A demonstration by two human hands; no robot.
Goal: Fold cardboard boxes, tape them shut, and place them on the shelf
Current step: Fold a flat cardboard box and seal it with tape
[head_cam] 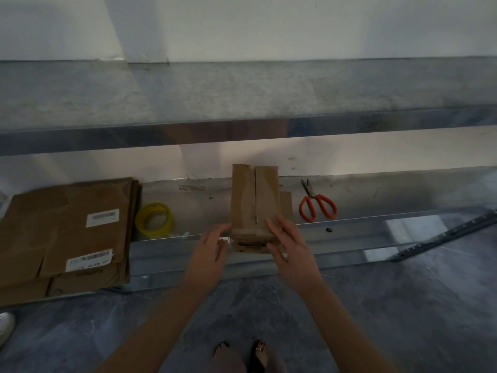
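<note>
Both hands meet at the near end of the cardboard box (255,200). The right hand (289,249) lays fairly straight fingers (277,227) on the box's top, with its thumb across the near face. The left hand (212,251) is beside the box's near left corner, its fingers (222,232) loosely bent. Blur hides whether they pinch anything.

A long metal shelf (376,195) carries everything, with an upper shelf (242,92) above it. On its left end lies a stack of flattened cardboard (67,230) bearing white labels. The box sits at the middle of the shelf, at the front edge, its long side running toward the wall and tape along its top seam. Red-handled scissors (318,204) lie to its right, apart from it. A yellow tape roll (154,219) lies between the stack and the box, just beside the stack.
</note>
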